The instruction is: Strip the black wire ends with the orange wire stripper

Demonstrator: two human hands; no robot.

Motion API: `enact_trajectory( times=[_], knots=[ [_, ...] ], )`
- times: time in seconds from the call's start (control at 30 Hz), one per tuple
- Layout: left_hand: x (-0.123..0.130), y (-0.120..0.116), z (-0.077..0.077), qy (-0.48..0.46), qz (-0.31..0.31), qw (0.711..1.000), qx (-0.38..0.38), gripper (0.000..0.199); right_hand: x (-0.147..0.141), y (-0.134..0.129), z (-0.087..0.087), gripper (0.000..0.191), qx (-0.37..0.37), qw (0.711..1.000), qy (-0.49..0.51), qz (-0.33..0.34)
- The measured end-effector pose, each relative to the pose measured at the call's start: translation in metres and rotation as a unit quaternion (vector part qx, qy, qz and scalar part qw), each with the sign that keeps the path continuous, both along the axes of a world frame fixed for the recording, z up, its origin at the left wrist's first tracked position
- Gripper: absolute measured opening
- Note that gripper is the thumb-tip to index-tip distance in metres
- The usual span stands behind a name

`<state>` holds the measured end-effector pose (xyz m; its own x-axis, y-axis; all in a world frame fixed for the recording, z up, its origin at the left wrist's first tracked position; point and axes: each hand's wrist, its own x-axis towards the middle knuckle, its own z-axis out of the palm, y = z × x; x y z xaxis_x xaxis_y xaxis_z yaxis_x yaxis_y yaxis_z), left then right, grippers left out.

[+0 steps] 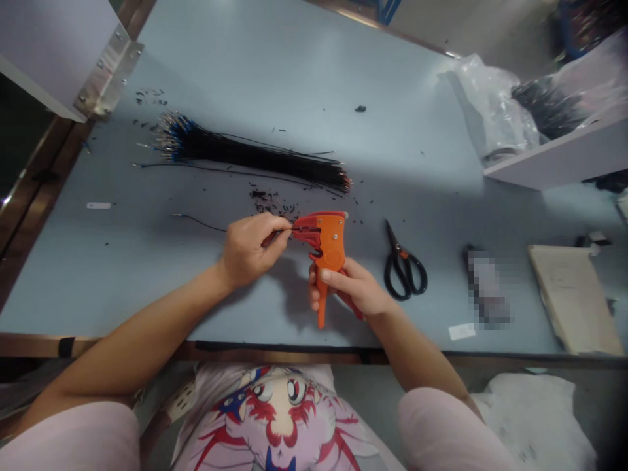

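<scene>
My left hand [258, 248] pinches a thin black wire [203, 224] close to one end. That end lies at the red jaws of an orange wire stripper [331, 242], while the blue-tipped end trails off to the left above the table. Around the stripper's handles my right hand [350, 284] is closed, holding the tool upright with its jaws pointing left. Whether the jaws grip the wire I cannot tell. Beyond my hands lies a thick bundle of black wires [255, 154], with blue and metal terminals at its left end and bare copper at its right.
Black scissors [405, 268] lie right of the stripper. Scraps of black insulation [267, 198] litter the table [304, 59]. Farther right are a blurred-out object [488, 288], a white label [462, 331] and a beige flat box [574, 294]. Plastic bags [500, 108] stand at the back right.
</scene>
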<state>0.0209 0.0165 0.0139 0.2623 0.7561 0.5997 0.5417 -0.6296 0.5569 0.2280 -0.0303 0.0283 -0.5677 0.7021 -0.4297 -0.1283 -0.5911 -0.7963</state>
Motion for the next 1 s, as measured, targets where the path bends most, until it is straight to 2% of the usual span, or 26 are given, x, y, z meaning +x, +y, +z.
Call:
enact_trajectory(
  times=[0.63,0.87,1.0],
  knots=[
    [0.000,-0.005,0.009,0.036,0.007,0.999,0.014,0.010,-0.001,-0.002,0.007,0.032,0.012,1.000,-0.023,-0.002],
    [-0.001,-0.002,0.006,0.033,0.017,0.999,0.012,0.008,-0.003,0.000,0.004,0.030,-0.004,0.998,-0.009,-0.064],
    [-0.005,0.001,0.005,0.007,0.053,0.999,0.006,0.008,0.005,0.008,0.004,0.029,-0.024,0.986,0.028,-0.161]
  ],
)
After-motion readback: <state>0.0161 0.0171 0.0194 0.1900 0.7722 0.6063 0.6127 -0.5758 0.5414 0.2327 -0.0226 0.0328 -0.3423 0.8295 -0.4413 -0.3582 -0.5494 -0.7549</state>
